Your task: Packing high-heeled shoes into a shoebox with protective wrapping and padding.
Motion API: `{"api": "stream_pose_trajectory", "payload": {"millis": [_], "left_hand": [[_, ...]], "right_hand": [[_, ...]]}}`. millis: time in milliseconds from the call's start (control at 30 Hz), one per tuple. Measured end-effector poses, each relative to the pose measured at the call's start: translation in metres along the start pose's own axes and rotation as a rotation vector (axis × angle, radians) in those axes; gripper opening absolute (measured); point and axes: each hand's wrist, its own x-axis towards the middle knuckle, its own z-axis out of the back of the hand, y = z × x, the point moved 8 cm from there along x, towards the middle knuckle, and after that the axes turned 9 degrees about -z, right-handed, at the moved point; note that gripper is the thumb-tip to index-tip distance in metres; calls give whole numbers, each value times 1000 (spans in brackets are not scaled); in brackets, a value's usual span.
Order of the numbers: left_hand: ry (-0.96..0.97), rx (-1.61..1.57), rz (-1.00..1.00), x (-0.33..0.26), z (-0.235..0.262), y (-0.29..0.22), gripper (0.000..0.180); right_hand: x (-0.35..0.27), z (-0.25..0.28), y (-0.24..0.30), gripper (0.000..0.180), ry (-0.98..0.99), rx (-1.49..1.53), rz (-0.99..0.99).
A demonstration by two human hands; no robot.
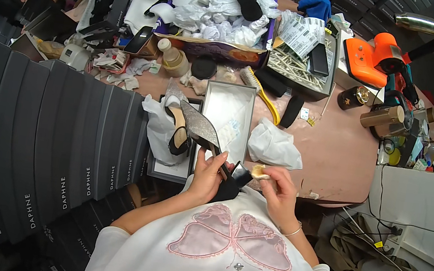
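Observation:
My left hand (208, 174) is closed round a pointed shoe (202, 128) with a glittery silver toe and black parts, held above the table's near edge. Its dark heel end points right, toward my right hand (279, 192). Pinched in my right fingers is a small yellowish-white wad (260, 172), close beside the heel; whether it touches cannot be made out. A matching shoe (178, 130) with a black strap lies on white paper in a box part just left. Next to it stands an open shoe box (205, 95) with white paper inside.
Crumpled white paper (277, 145) and a yellow-handled brush (269, 105) lie on the pink table (338, 148). A carton of paper wads (224, 51), a bottle (172, 59), a tray of white sticks (298, 86) and an orange machine (367, 63) stand behind. Stacked dark shoe boxes (53, 139) line the left.

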Motion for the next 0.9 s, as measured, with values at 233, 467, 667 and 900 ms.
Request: {"api": "stream_pose_trajectory", "payload": {"millis": [233,467,667,900], "left_hand": [[84,72,-108,-12,-9,-6,60],[113,78,-118,-15,-12,-5,69],[129,91,-126,-17,-16,-7,72],[98,91,-164,-13,-13,-5,70]], "right_hand": [[-10,-43,27,24,143,-612,427],[-13,-42,25,16,150,-549,387],[-10,-47,25,9,212,-500,295],[10,-47,25,7,178,-571,271]]}}
